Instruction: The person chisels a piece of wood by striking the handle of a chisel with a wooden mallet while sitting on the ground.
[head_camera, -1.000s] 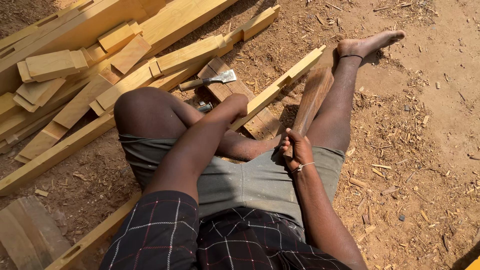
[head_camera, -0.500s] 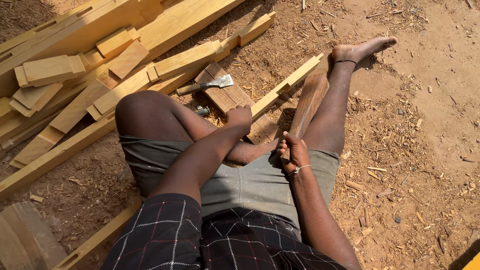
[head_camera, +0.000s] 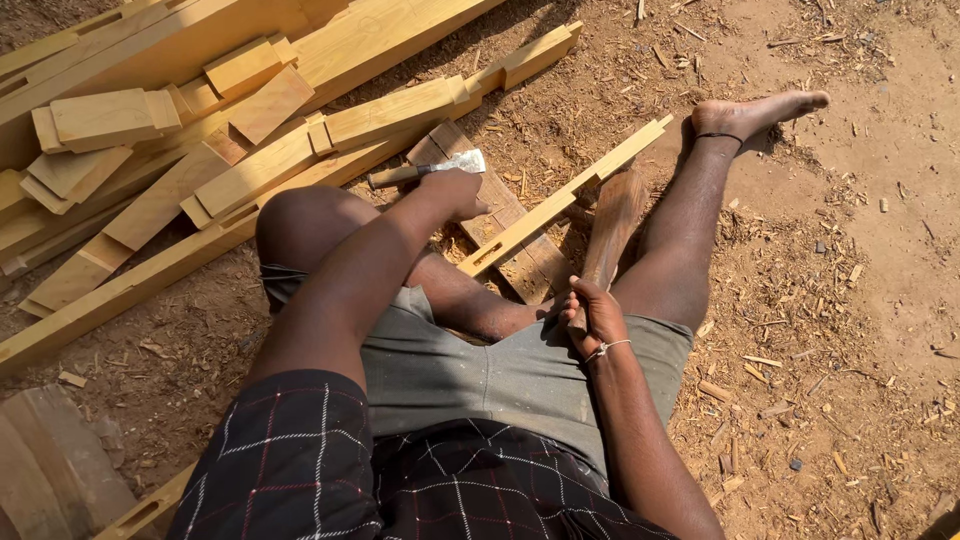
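I sit on the dirt with my right leg stretched out and my left knee bent. My left hand (head_camera: 455, 192) reaches forward to a short tool (head_camera: 430, 170) with a wooden handle and a flat metal blade. The tool lies on a dark plank (head_camera: 520, 265). My fingers are curled against the blade end, and a grip cannot be made out. My right hand (head_camera: 595, 315) is closed around the lower end of a dark wooden club (head_camera: 612, 225) that lies along my right thigh. A pale slat (head_camera: 560, 205) with a slot cut in it crosses the plank.
A pile of pale sawn timber pieces and long beams (head_camera: 250, 120) fills the upper left. Wood chips (head_camera: 790, 330) litter the dirt on the right. A weathered board (head_camera: 45, 470) lies at the lower left, with another slotted slat (head_camera: 150, 510) beside it.
My left hand has moved from above my left knee forward to the bladed tool on the plank. My right hand has stayed on the club.
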